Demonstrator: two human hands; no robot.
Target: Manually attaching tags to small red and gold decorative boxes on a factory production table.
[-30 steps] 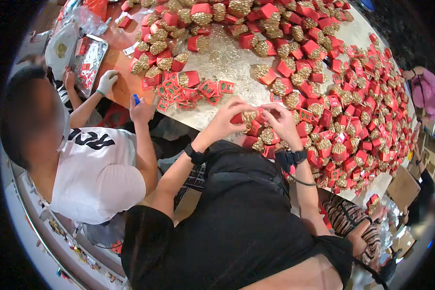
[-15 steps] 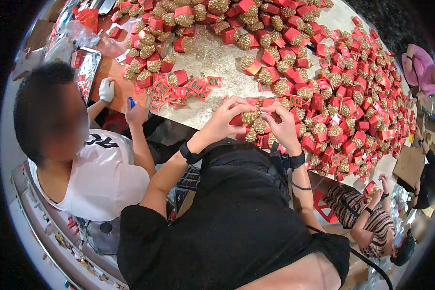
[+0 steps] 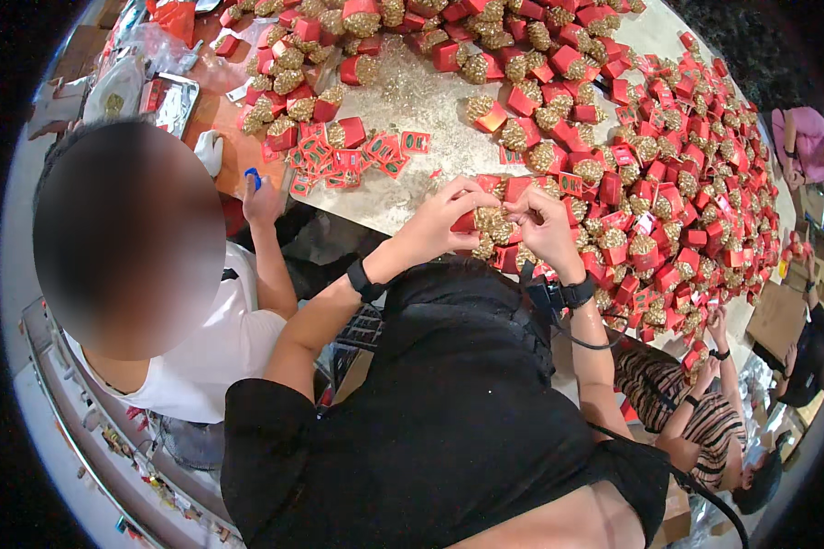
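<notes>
Co-worker in a white shirt (image 3: 201, 366) is at far left, one hand raised with a small blue object (image 3: 253, 177). Next, red cards with dark centres (image 3: 339, 163) lie loosely piled on a pale tabletop (image 3: 430, 119). At centre, the person's left hand (image 3: 441, 220) pinches a red-and-gold piece (image 3: 493, 222) between thumb and fingers, just above the near table edge. Their right hand (image 3: 545, 224) has thumb and fingertips bunched beside its gold part; whether they grip it cannot be told. Rightward spreads a heap of similar pieces (image 3: 668, 201), then someone in striped clothing (image 3: 714, 425).
</notes>
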